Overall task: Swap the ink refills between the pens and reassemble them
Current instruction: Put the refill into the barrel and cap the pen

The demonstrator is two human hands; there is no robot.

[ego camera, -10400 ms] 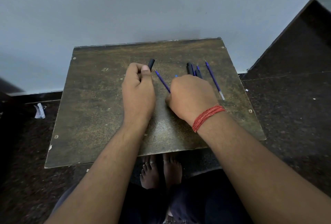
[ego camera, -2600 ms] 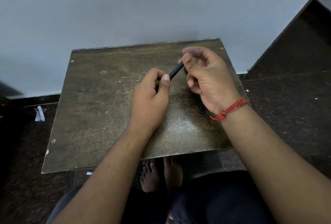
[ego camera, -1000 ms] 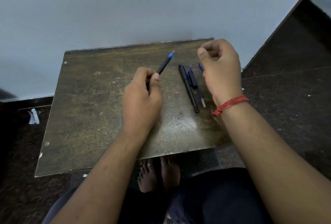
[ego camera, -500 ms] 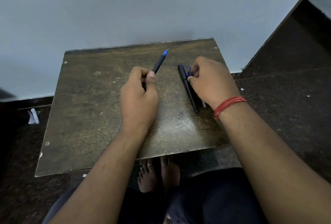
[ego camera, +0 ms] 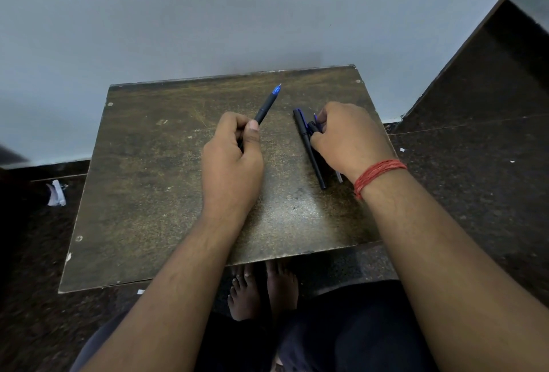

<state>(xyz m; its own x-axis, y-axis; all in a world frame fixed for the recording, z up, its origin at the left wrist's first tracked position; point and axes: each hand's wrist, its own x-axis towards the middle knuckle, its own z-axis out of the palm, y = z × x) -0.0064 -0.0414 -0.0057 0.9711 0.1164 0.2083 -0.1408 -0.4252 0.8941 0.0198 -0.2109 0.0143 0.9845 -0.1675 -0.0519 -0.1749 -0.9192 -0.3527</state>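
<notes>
My left hand (ego camera: 231,160) grips a black pen (ego camera: 266,105) by its lower end; its blue tip points up and away, over the middle of the wooden board (ego camera: 142,193). A second black pen barrel (ego camera: 310,150) lies on the board to the right. My right hand (ego camera: 350,137) rests beside that barrel, with fingertips pinched on a small black pen part (ego camera: 312,127) next to a blue refill (ego camera: 315,117). The refill's pale lower end (ego camera: 339,177) shows below the palm. The rest of it is hidden under the hand.
The board stands against a grey wall (ego camera: 208,15). Dark speckled floor surrounds it, with a white scrap (ego camera: 56,193) at the left. My bare feet (ego camera: 261,291) show below the board's near edge. A red thread band (ego camera: 377,174) circles my right wrist.
Over the last second my right hand came down from above the board onto the loose parts beside the lying barrel. My left hand kept hold of the pen, tip still raised.
</notes>
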